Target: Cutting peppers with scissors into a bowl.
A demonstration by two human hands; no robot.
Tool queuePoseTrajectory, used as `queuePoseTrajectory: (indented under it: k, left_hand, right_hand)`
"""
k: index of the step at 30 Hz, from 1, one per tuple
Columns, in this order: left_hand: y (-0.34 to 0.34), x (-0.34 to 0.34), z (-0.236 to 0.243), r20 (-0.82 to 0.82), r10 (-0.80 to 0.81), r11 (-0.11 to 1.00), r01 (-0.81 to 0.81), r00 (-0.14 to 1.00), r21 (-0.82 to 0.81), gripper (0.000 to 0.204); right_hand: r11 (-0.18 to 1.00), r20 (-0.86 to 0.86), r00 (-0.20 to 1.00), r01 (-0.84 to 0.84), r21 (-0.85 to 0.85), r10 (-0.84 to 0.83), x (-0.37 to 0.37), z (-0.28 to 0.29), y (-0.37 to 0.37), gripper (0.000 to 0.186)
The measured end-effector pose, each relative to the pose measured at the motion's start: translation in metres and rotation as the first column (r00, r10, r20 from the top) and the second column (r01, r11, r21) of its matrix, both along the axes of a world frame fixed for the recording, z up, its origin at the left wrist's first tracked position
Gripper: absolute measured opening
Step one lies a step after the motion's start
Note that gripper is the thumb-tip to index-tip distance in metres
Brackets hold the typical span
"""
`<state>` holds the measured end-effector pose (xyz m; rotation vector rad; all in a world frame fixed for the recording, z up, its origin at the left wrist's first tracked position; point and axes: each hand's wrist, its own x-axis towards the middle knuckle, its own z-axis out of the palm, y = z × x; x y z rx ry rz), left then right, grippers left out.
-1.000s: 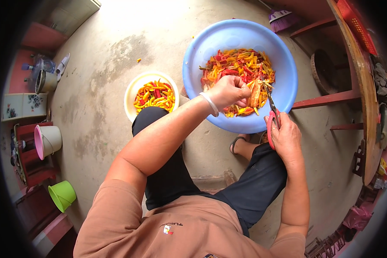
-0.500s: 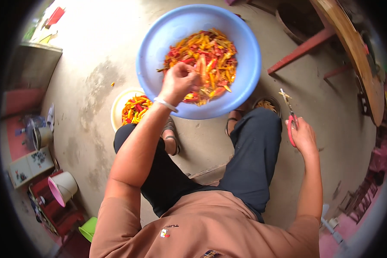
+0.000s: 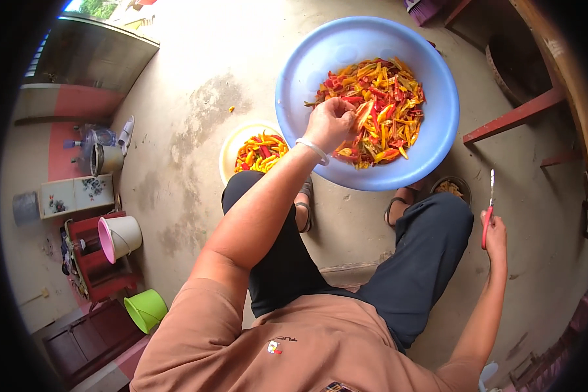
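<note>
On the concrete floor, a green bucket [image 3: 145,310] and pink-rimmed white bucket [image 3: 119,236] far left, a yellow bowl [image 3: 232,149] of peppers beside the knee, the left hand [image 3: 330,123] pinching red and yellow peppers [image 3: 384,104] inside the big blue basin [image 3: 315,59], the right hand [image 3: 495,233] out to the right, closed around red-handled scissors [image 3: 487,210]

We record bright, even daylight across the concrete floor [image 3: 196,130], washed out palest at the top centre. Shadows are soft and short. Focus is sharp mid-frame. Fisheye distortion bends the wooden bench [image 3: 562,72] at right; a black vignette rings the frame.
</note>
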<state>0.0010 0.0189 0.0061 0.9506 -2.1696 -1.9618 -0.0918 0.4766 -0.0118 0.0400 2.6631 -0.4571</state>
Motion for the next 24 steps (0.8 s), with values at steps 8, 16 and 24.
queuePoseTrajectory:
  k: [8, 16, 24]
  left_hand:
    - [0.002, -0.003, 0.022, -0.203, 0.037, 0.953, 0.027, 0.978, 0.302, 0.023]
    - [-0.022, 0.006, 0.029, -0.253, 0.0, 0.952, 0.077, 0.968, 0.295, 0.022]
    - [-0.037, 0.003, 0.006, -0.277, 0.126, 0.979, -0.075, 0.952, 0.189, 0.015]
  right_hand:
    - [0.718, 0.396, 0.837, 0.006, -0.696, 0.377, 0.037, 0.157, -0.19, 0.027]
    - [0.716, 0.369, 0.795, -0.114, -0.689, 0.482, 0.031, 0.098, -0.268, 0.041]
    - [0.749, 0.5, 0.757, 0.02, -0.662, 0.421, 0.033, 0.101, -0.282, 0.039]
